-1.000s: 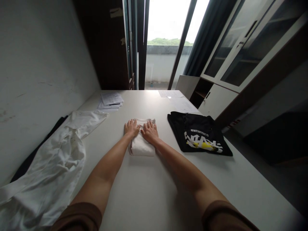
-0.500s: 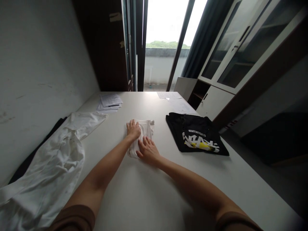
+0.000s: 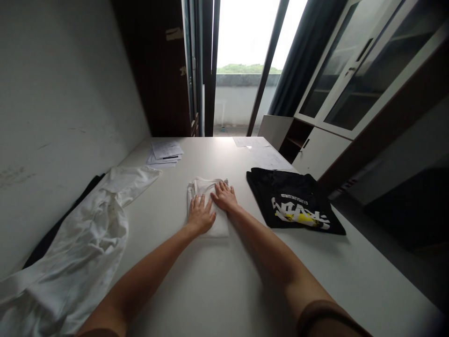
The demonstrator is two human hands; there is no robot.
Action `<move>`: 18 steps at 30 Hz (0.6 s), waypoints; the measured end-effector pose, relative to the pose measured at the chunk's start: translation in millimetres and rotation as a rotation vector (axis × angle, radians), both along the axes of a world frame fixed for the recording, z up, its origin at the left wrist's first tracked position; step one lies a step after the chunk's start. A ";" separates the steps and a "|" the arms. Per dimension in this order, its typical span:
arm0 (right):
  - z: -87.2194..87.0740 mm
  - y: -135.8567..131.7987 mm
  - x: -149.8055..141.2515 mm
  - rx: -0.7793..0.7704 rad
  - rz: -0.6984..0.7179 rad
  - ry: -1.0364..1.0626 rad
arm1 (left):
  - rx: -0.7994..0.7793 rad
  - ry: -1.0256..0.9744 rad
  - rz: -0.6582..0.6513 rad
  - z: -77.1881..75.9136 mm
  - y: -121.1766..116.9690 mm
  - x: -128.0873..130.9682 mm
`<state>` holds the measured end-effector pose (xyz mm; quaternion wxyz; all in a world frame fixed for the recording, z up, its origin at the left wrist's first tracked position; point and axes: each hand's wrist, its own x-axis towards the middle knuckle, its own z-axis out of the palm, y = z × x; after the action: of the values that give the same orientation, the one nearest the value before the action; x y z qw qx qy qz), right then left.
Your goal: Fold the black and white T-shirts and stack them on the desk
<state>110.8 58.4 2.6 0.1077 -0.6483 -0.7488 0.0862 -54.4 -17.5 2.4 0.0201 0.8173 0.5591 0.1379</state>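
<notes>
A white garment (image 3: 217,228), folded into a small rectangle, lies on the white table in front of me. My left hand (image 3: 201,215) rests flat on its near left part, fingers spread and pointing away from me. Farther up, my right hand (image 3: 224,196) presses on the right side near the far edge, its fingers stretched out. Both palms hide part of the cloth. Neither hand grips anything. What kind of garment it is cannot be made out from the folds.
Folded black clothing (image 3: 298,201) with white and yellow print lies to the right. A crumpled white garment (image 3: 94,234) stretches along the left, over something dark (image 3: 63,220) by the wall. Papers (image 3: 164,152) and more sheets (image 3: 261,152) lie at the table's far end.
My left hand has slid toward me on the garment, while my right hand has moved away from me to its far right side. The view has shifted slightly.
</notes>
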 end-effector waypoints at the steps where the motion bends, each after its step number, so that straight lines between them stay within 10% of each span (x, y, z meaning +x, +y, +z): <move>1: -1.2 5.2 3.2 -0.017 -0.011 -0.005 | -0.012 -0.002 0.002 0.2 -1.7 -2.5; 12: -4.0 1.6 13.3 -0.051 -0.066 -0.010 | -0.093 -0.022 0.103 10.0 9.3 -23.7; 18: -5.5 2.6 17.3 -0.065 -0.080 -0.017 | 0.050 0.058 -0.349 13.7 -40.6 -13.3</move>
<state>128.2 61.0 -2.9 0.0839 -0.6816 -0.7199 0.1006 -67.7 -58.1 16.1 0.0073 0.9058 0.4056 0.1226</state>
